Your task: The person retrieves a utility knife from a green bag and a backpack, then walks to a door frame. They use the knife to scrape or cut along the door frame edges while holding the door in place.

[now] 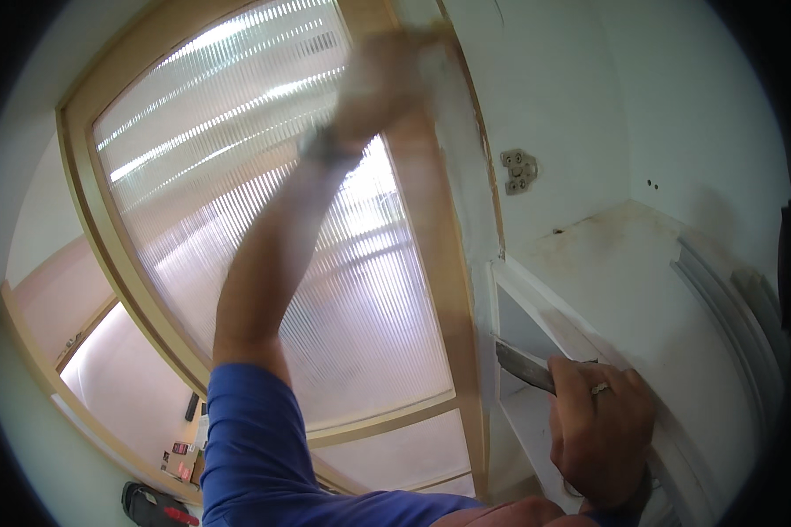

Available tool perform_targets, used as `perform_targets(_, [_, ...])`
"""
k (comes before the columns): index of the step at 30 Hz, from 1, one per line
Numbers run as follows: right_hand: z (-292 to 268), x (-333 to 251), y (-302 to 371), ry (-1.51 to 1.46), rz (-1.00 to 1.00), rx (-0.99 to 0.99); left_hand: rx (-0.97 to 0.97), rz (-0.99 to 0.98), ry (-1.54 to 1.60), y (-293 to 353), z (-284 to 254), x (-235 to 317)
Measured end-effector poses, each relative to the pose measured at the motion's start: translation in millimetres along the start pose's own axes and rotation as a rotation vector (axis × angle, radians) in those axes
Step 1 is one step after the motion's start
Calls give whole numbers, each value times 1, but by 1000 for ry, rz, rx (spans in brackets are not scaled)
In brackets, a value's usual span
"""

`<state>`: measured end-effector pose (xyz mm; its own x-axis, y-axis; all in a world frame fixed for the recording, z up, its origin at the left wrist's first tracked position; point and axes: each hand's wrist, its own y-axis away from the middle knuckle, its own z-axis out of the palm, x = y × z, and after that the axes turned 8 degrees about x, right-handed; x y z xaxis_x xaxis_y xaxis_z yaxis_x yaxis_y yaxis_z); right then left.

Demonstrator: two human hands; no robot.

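Note:
My left hand (380,83) is raised high at the upper edge of the white cabinet side panel (468,149), beside the wooden door frame. Motion smears its fingers, and I cannot make out whether they hold anything. Lower right, my right hand (602,430) is closed around a grey, flat, blade-like tool (524,365), with a ring on one finger. The tool's far end points left toward the cabinet's front edge, and its other end is hidden in the fist. The panel's edge looks rough and brownish along its length.
A wood-framed door with ribbed glass (281,246) stands to the left. A metal hinge plate (518,171) is fixed to the inner cabinet wall. Grey rails (721,325) run along the cabinet at right. Small boxes (180,458) and a dark bag (148,505) are at lower left.

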<state>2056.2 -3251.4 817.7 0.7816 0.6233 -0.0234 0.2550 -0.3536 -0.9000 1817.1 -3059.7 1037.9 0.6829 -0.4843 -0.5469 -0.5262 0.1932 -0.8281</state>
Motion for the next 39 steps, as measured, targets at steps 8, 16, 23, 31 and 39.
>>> perform_targets(8, [1,-2,0,-25,10,33,-574,46,513,62,-50,53])
perform_targets(16, [-1,0,-1,-34,7,-25,301,-35,-34,-51,-47,-18])
perform_targets(23, [-1,-3,1,-55,-10,-49,352,270,-471,-113,-33,-77])
perform_targets(31, [2,2,1,-62,-72,3,205,147,-611,-155,-21,-89])
perform_targets(39, [-3,-3,7,-25,-50,-17,-427,-291,-103,-112,-91,-3])
